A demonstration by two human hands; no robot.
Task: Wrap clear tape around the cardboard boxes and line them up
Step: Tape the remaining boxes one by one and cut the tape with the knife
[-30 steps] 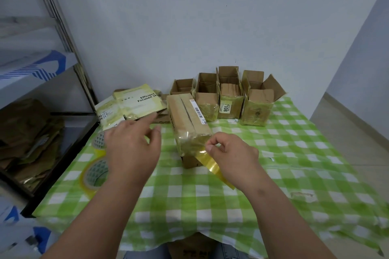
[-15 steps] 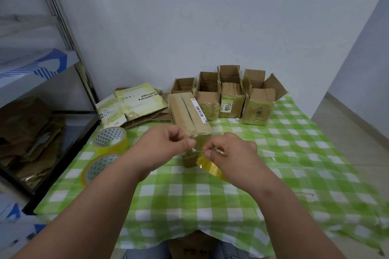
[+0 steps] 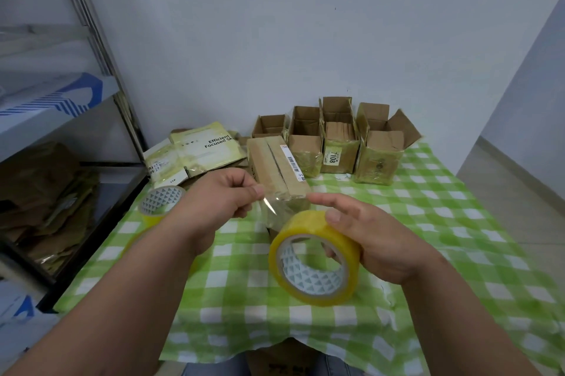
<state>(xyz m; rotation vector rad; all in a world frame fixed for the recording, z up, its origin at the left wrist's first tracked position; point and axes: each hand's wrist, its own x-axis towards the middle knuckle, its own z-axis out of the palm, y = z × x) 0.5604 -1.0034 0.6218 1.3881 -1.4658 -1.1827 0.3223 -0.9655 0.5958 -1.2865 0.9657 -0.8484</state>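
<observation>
Item: closed brown cardboard box with a barcode label (image 3: 276, 166), lying lengthwise at the centre of the green-and-white checked table (image 3: 443, 222). Its near end shows a film of clear tape; the far part looks bare. Judged part-wrapped.

Item: yellow-tinted roll of clear tape (image 3: 315, 256), at 6 o'clock of that box, carried by the right hand (image 3: 376, 235), thumb over the outer face and fingers through the core.

Item: free tape end (image 3: 270, 207), pinched by the curled fingers of the left hand (image 3: 220, 201) at 7 o'clock of the box, drawn out from the roll.

Item: row of four open-topped brown cardboard boxes (image 3: 330, 140), at 12 to 2 o'clock by the wall, side by side, shiny tape on their lower bodies. Judged wrapped and lined up.

Item: second tape roll (image 3: 162, 204), at 9 o'clock, idle.

Remaining, by estimate: finish wrapping the central box, then set it into the row.
</observation>
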